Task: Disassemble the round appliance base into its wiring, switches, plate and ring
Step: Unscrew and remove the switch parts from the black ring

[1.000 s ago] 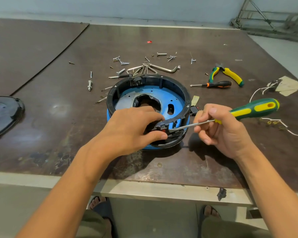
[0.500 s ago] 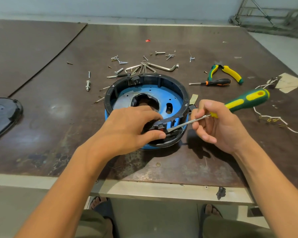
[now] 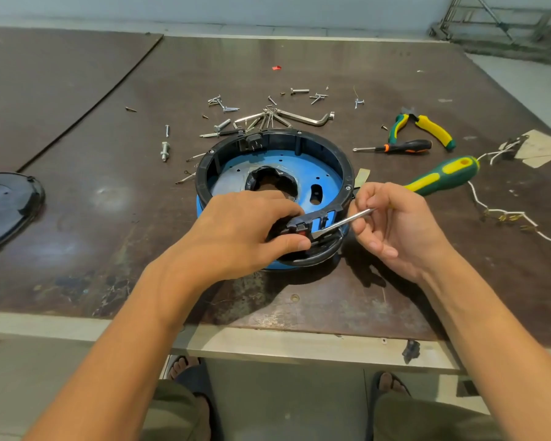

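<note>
Since the frame a second ago the screwdriver has swung a little: its handle now points more up and away to the right, while the tip stays wedged at the near rim of the base. The base has not shifted on the surface; it sits near the front edge, open side up. The left hand is clenched over the near rim, thumb and fingers pinching a small black switch with a red spot. The right hand grasps the screwdriver by its metal shaft, close to the tip, with the green-and-yellow handle sticking out behind the knuckles. The tool's long axis runs from lower left at the switch to upper right, the blade aimed at the switch. As for progress, I judge the job partly done: loose screws and hex keys lie beyond the base, a white wire with brass terminals lies off to the right, and a dark cover rests at the far left. The black ring still sits on the blue plate, another black part remains clipped at the far rim, and the near switch is not yet free. So the switches, ring and plate seem left to separate.
</note>
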### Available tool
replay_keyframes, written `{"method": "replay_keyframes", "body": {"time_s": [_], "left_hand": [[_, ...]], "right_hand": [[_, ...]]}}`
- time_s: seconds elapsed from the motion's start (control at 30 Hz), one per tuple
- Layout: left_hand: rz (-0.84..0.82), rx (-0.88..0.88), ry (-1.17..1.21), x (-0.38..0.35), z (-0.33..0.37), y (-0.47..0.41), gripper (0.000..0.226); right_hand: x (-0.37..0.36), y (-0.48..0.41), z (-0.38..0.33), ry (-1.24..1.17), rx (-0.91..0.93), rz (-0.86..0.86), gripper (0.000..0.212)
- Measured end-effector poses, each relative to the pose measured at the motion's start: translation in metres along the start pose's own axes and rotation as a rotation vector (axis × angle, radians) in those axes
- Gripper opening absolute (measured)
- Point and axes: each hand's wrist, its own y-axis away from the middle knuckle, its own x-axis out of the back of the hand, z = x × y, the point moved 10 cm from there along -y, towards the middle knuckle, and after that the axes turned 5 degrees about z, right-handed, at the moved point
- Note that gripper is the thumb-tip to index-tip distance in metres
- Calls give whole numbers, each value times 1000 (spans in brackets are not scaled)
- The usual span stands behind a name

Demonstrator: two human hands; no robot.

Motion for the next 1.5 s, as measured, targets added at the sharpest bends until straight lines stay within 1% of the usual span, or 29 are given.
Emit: {"method": "replay_keyframes", "body": {"time_s": [0.07,0.1,0.23,0.33,0.43,0.57,0.77,0.9,0.93,1.03,1.1,1.23,1.33,1.37,1.43,1.47,1.5], "left_hand": [[1,-4,6,0,0,0,53],[1,-4,9,0,0,-1,52],[-4,-3,9,1,-1,0,52],[11,-12,4,1,-1,0,49],[3,-25,-7,-1,-1,0,50],[-8,-31,1,-2,-1,-1,58],[-19,-31,14,-2,-1,-1,50],[-66,-24,-22,-4,1,-1,60],[-73,-23,-27,-4,1,-2,61],[-68,-22,-7,-4,1,-2,61],[-59,-23,6,-3,1,-2,60],[-42,-19,22,-2,0,0,57],[-26,-21,25,-1,0,0,62],[-15,-22,26,0,0,0,62],[10,-19,31,1,0,0,58],[18,-14,27,2,-1,0,56],[21,-10,21,1,-1,0,55]], "right_hand": [[4,-2,5,-5,-42,37,26],[3,-2,4,1,-34,22,26],[-5,5,-10,36,107,-95,20],[-7,9,-10,103,149,-121,19],[-9,9,-1,103,115,-99,17],[-7,5,6,78,72,-30,17],[-3,5,9,73,33,54,16],[-2,4,12,54,-9,64,31],[-2,4,12,53,-10,59,31],[-5,6,10,70,13,35,19],[-4,7,5,85,50,23,18],[-1,13,-15,73,146,-21,23],[1,19,-34,6,246,-69,28],[2,22,-40,11,292,-71,26],[-1,28,-50,74,392,-69,18],[-4,32,-52,129,429,-69,20],[-8,36,-52,202,450,-57,27]]}}
